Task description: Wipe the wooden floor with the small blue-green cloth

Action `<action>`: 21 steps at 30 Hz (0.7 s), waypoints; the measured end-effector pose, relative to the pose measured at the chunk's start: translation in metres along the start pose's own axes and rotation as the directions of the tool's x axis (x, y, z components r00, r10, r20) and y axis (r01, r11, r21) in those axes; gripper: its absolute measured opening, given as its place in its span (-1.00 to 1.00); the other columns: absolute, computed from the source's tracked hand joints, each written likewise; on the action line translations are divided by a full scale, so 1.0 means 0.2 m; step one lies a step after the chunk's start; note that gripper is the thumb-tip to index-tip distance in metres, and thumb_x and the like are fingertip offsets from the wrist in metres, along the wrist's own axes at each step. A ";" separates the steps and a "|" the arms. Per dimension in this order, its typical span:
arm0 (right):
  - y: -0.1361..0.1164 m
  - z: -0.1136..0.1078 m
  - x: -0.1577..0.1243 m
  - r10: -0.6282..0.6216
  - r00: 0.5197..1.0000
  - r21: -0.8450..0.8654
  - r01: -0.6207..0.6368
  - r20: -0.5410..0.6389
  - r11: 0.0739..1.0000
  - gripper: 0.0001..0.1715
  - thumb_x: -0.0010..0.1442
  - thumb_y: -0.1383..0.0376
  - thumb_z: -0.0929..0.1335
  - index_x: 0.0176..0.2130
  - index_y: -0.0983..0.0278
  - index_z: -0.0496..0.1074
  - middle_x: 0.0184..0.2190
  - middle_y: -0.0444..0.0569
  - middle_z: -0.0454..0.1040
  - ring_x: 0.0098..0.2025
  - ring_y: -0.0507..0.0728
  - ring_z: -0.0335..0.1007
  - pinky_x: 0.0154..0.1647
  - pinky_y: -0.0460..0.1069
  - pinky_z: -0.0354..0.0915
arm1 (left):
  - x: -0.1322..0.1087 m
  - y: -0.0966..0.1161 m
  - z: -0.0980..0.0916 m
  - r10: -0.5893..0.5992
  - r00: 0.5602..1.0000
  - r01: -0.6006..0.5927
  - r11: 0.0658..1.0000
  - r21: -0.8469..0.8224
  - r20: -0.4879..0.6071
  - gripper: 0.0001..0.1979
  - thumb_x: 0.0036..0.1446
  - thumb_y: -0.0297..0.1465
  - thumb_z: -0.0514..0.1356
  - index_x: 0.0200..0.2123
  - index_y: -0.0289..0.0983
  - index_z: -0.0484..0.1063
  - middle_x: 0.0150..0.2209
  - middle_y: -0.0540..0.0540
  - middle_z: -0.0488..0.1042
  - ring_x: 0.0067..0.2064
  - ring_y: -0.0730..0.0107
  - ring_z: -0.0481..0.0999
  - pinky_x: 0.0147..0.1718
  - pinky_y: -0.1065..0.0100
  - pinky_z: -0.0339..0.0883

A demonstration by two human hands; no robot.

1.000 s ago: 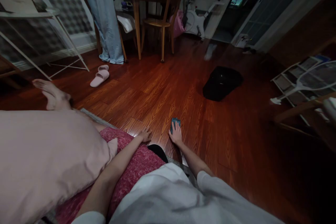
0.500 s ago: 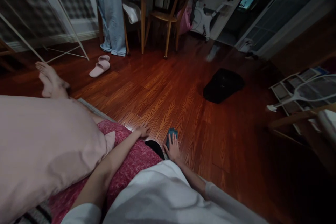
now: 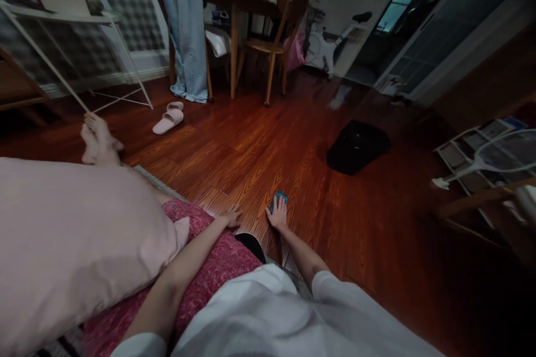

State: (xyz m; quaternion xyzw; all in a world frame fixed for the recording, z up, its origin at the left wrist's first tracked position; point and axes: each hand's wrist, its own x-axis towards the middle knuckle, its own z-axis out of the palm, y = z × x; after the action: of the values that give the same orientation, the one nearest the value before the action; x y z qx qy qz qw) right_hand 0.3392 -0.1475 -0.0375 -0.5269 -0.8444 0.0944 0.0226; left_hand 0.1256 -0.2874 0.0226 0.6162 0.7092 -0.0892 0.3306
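My right hand (image 3: 277, 215) lies with its fingers stretched out and spread over a small teal item (image 3: 282, 195) on the wood floor. It looks like a folded cloth or a soft packet; I cannot tell which. The palm covers its near part. To the left, my left hand (image 3: 233, 216) is open, fingers apart, resting beside the red patterned fabric (image 3: 218, 254) over my lap. Nothing shows in it. Between my two arms, a dark rounded object (image 3: 250, 245) is partly hidden by the fabric.
A pale pink pillow (image 3: 84, 234) covers my legs at the left. Ahead are pink slippers (image 3: 169, 119), a wooden chair (image 3: 270, 47), hanging jeans (image 3: 186, 39) and a white folding stand (image 3: 134, 75). A black bin-like object (image 3: 358, 146) lies on the floor; a racket (image 3: 477, 164) is at the right.
My right hand has moved forward, away from my body, with the teal item under it. The left hand has stayed in nearly the same place. The view has tilted up slightly.
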 end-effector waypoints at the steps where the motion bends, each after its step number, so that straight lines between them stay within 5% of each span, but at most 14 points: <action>1: 0.01 0.02 -0.05 -0.032 0.999 0.004 0.032 -0.011 0.999 -0.11 0.37 -0.04 0.13 0.46 0.38 -0.09 0.49 0.21 -0.16 0.51 0.29 -0.29 0.43 0.21 -0.16 | 0.00 0.00 0.00 -0.001 1.000 0.001 1.000 -0.007 -0.002 -0.23 0.19 -0.13 0.18 0.42 -0.11 0.06 0.50 -0.19 -0.23 0.48 -0.05 -0.19 0.35 -0.13 -0.07; 6: 0.11 0.19 -0.49 -0.258 0.963 -0.008 0.258 -0.074 0.966 -0.15 0.38 -0.03 0.12 0.47 0.27 -0.11 0.49 0.12 -0.12 0.51 0.25 -0.27 0.43 0.22 -0.11 | 0.03 0.00 0.02 -0.012 1.000 0.013 0.999 -0.047 0.010 -0.18 0.17 -0.10 0.22 0.43 -0.12 0.04 0.50 -0.24 -0.28 0.47 -0.13 -0.21 0.34 -0.19 -0.09; 11: 0.14 0.25 -0.74 -0.262 0.961 -0.044 0.258 -0.093 0.965 -0.16 0.36 0.03 0.19 0.47 0.24 -0.07 0.48 0.12 -0.07 0.50 0.26 -0.21 0.42 0.23 -0.06 | 0.05 -0.01 0.04 -0.016 0.999 0.017 0.998 -0.058 0.031 -0.17 0.18 -0.10 0.21 0.44 -0.13 0.00 0.50 -0.24 -0.31 0.48 -0.11 -0.24 0.35 -0.18 -0.12; 15: 0.10 0.18 -0.56 -0.217 0.971 0.000 0.218 -0.105 0.976 -0.20 0.39 0.01 0.12 0.47 0.24 -0.06 0.49 0.10 -0.10 0.51 0.23 -0.26 0.42 0.21 -0.09 | 0.04 -0.01 0.04 -0.016 0.999 0.018 0.999 -0.042 0.031 -0.18 0.19 -0.07 0.20 0.44 -0.09 -0.01 0.50 -0.20 -0.30 0.48 -0.11 -0.25 0.35 -0.21 -0.13; 21: 0.06 0.05 -0.04 -0.073 0.995 0.065 0.078 -0.074 0.995 -0.15 0.38 -0.03 0.08 0.47 0.33 -0.09 0.50 0.17 -0.18 0.51 0.24 -0.32 0.43 0.22 -0.17 | 0.02 -0.01 0.02 -0.009 1.000 0.010 1.000 -0.023 0.030 -0.18 0.19 -0.12 0.18 0.44 -0.12 -0.01 0.50 -0.21 -0.33 0.48 -0.10 -0.21 0.35 -0.17 -0.09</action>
State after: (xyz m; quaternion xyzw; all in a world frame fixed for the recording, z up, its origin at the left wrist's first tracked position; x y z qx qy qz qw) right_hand 0.3518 -0.1507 -0.0481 -0.4964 -0.8588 0.1030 0.0741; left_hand 0.1258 -0.2873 0.0167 0.6075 0.7082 -0.0918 0.3478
